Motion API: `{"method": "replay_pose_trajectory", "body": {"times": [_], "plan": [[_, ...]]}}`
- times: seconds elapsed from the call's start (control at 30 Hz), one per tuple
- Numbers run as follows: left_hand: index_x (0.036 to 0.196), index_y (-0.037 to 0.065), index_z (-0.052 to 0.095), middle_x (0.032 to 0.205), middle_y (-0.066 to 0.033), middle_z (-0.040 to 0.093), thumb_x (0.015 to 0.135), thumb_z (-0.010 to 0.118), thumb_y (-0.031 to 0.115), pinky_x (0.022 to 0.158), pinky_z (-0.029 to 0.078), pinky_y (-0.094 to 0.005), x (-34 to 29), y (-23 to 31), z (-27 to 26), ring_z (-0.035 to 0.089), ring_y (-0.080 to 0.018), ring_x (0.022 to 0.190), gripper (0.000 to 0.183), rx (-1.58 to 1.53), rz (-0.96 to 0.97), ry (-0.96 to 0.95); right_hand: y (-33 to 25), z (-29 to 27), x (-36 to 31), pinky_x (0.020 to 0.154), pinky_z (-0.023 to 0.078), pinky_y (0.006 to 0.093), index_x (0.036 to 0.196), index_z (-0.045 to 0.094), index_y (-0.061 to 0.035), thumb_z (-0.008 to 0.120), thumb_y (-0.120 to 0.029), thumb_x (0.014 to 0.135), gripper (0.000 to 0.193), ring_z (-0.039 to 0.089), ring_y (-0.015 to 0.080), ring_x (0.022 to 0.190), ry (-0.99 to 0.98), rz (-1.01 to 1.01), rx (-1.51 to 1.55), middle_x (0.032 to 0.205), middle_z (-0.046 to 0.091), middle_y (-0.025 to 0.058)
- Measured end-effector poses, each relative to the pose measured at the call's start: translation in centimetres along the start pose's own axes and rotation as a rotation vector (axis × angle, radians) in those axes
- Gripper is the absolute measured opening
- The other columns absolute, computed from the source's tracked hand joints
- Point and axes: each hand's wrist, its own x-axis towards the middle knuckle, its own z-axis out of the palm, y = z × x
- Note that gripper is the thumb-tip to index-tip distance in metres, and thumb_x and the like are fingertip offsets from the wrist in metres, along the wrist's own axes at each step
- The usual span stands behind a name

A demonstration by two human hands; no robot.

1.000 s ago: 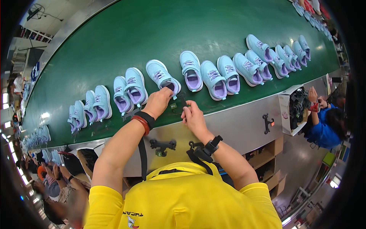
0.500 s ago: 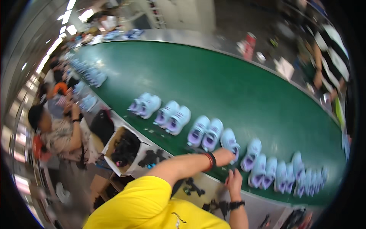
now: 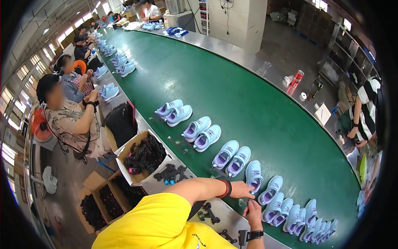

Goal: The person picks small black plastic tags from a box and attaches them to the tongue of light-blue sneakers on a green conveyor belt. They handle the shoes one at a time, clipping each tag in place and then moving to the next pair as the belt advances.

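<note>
Workshop lights and shelving surround a long green-topped counter [image 3: 199,91] with a metal edge, where light-blue sneakers stand in a row, mostly paired. One light-blue sneaker [image 3: 254,174] stands near the worker's edge, its toe pointing away, just beside a neighbouring sneaker [image 3: 271,190]. The left hand [image 3: 240,189] touches its heel; whether that grip is pinched on the collar or only resting there, I cannot tell. The right hand [image 3: 253,209] is just beside it, fingers curled, and the picture does not show whether its grip holds anything. Black plastic hangers [image 3: 209,213] lie on the near metal edge, and a white box [image 3: 124,171] farther left holds a dark heap. The step in hand seems to be work at the heel opening; the next move calls for a steady shoe and careful fingertips from the right, without nudging the neighbour.
</note>
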Motion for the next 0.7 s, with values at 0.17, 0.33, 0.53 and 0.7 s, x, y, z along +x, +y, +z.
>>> {"method": "replay_pose_trajectory", "body": {"times": [0.17,0.33,0.53,0.7], "plan": [[0.094,0.015,0.064,0.088,-0.0151,0.061,0.08,0.055,0.016,0.063,0.052,-0.0435,1.3,0.4,0.3,0.065,-0.0318,0.079,0.017,-0.164,-0.119,0.013,-1.7,-2.9,0.5,0.083,0.047,0.0407,0.105,0.061,0.0016,0.051,-0.013,0.092,0.022,0.059,0.0358,0.096,0.471,-0.558,-0.66,0.099,0.063,0.02],[0.114,0.016,0.059,0.086,-0.0168,0.063,0.084,0.049,0.011,0.06,0.052,-0.0443,0.6,0.6,0.5,0.065,-0.0337,0.073,0.032,-0.095,-0.292,-0.06,-1.1,-7.2,2.3,0.082,0.049,0.0436,0.106,0.055,-0.0015,0.06,-0.004,0.076,0.031,0.058,0.0374,0.099,0.221,-0.426,-1.181,0.109,0.058,0.0171],[0.109,0.01,0.062,0.087,-0.0193,0.063,0.085,0.045,0.009,0.067,0.051,-0.0451,0.0,1.2,0.3,0.065,-0.0345,0.076,0.028,-0.097,-0.387,-0.024,-0.8,-6.0,2.4,0.067,0.046,0.0438,0.08,0.059,-0.0076,0.071,-0.017,0.071,0.018,0.057,0.0311,0.079,0.243,-0.664,-1.232,0.082,0.055,0.01],[0.107,0.011,0.063,0.085,-0.0208,0.062,0.086,0.044,0.01,0.067,0.049,-0.0465,-0.5,0.9,0.0,0.064,-0.0359,0.075,0.028,-0.101,-0.403,-0.047,-2.9,-3.6,2.0,0.067,0.043,0.0383,0.076,0.059,-0.0094,0.074,-0.024,0.07,0.021,0.055,0.0258,0.078,0.287,-0.721,-1.371,0.08,0.055,0.0064]]}}
